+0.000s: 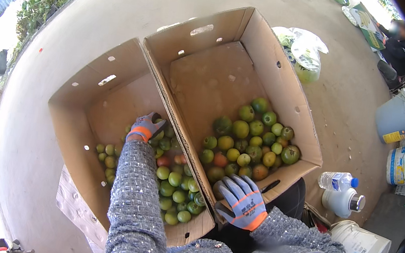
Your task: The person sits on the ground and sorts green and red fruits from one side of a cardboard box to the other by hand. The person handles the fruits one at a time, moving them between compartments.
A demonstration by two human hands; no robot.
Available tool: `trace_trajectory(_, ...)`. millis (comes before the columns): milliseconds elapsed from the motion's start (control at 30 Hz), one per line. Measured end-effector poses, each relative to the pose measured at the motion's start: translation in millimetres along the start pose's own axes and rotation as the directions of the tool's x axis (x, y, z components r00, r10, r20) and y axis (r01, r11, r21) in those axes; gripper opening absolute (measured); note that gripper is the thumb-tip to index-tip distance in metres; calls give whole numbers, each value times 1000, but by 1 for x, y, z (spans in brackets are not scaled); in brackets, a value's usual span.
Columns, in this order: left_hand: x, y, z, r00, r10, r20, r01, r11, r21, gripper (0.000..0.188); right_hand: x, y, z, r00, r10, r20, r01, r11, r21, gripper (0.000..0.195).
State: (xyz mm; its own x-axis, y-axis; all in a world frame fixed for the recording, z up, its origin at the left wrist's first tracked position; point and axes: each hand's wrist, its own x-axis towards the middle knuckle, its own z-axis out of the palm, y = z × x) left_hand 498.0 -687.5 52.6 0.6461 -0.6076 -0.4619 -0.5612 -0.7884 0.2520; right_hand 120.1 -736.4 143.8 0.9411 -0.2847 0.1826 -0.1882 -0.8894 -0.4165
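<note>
Two open cardboard boxes stand side by side before me. In the left box (73,113), many green tomatoes (175,179) and a few reddish ones lie toward the near side. My left hand (145,126), in a grey glove with an orange cuff, reaches down among them with curled fingers; what is under the fingers is hidden. The right box (285,80) holds green, yellowish and orange tomatoes (254,153), gathered in its near right part. Over the near left corner of that box lies my gloved right hand (244,203), next to the tomatoes; its palm side is out of sight.
Beyond the right box sits a plastic bag (306,50) of greenish produce. At right stand a water bottle (337,181), a white flask (342,202), a white bucket (361,245) and a grey bucket (395,119). Farther off, a person (398,52) handles a printed carton (367,25).
</note>
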Motion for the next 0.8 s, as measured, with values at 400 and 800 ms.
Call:
trace_trajectory(400, -50, -35, 26, 978, 18, 206, 32, 971, -236, 71, -4, -1, 9, 999, -27, -26, 25, 997, -68, 47)
trace_trajectory(800, -182, -13, 53, 989, 89, -122, -95, 995, -42, 43, -14, 7, 29, 998, -29, -57, 22, 992, -127, 43)
